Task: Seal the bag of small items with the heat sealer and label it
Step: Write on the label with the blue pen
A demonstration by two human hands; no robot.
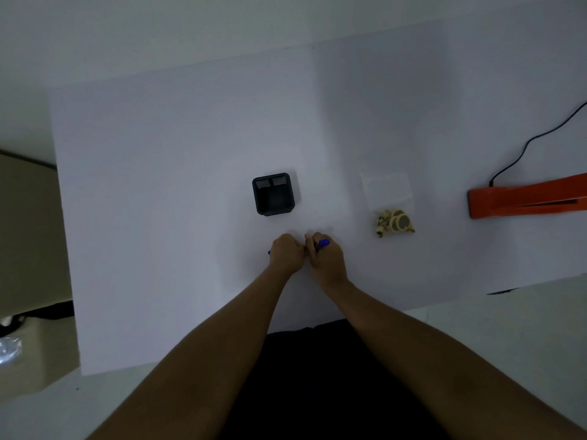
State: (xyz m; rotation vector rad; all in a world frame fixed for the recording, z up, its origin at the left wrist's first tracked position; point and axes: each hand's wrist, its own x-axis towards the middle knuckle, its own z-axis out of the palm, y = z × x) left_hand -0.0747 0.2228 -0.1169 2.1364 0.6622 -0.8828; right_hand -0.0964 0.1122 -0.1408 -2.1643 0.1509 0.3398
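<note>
As grips (286,254) (327,260) hold pen (322,243), bag (389,201) lies nearby.

The left hand (286,254) and right hand (327,258) meet over the near middle of the counter (158,217), and a pen (323,243) runs across between them, gripped by both. Just behind them, slightly to the left, sits a tray (274,194). To its right, set apart, lies the bag (386,188), with its small items (394,222) heaped at the near end. Farther right, at the counter's edge, lies the heat sealer (521,198), and its cable (524,147) trails away behind it.
</note>
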